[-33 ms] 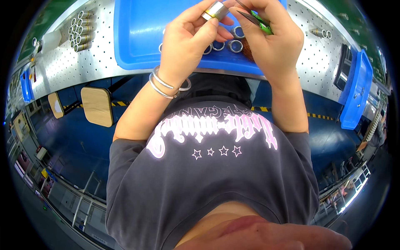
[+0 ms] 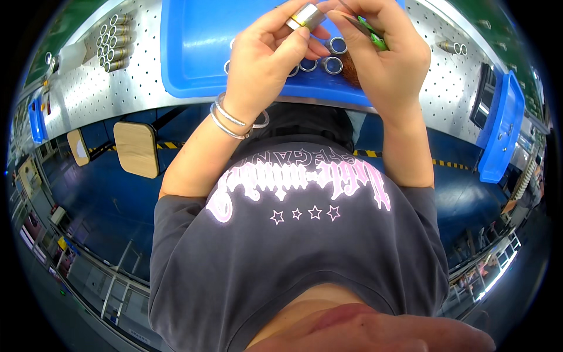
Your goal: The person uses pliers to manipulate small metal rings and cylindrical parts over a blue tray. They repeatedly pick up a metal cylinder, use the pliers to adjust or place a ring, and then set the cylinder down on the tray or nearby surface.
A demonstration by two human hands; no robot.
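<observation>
Over the blue tray, my left hand grips a short shiny metal sleeve with a yellowish band, tilted between thumb and fingers. My right hand is closed around a slim tool with dark pointed blades and green parts, its exact kind unclear. The right fingertips are close to the sleeve's right end; whether they touch it I cannot tell. Under my hands, several metal rings or sleeves, one of them a metal ring, lie in the tray beside a brown, rough-textured clump partly hidden by my right hand.
Stacked metal sleeves lie on the perforated metal table to the left, near a white container. A few more sleeves lie at the right. A blue bin hangs by the right edge. Wooden stool seats stand below the table.
My right hand has shifted slightly right and down with the tool. The sleeve in my left hand has moved a little to the right.
</observation>
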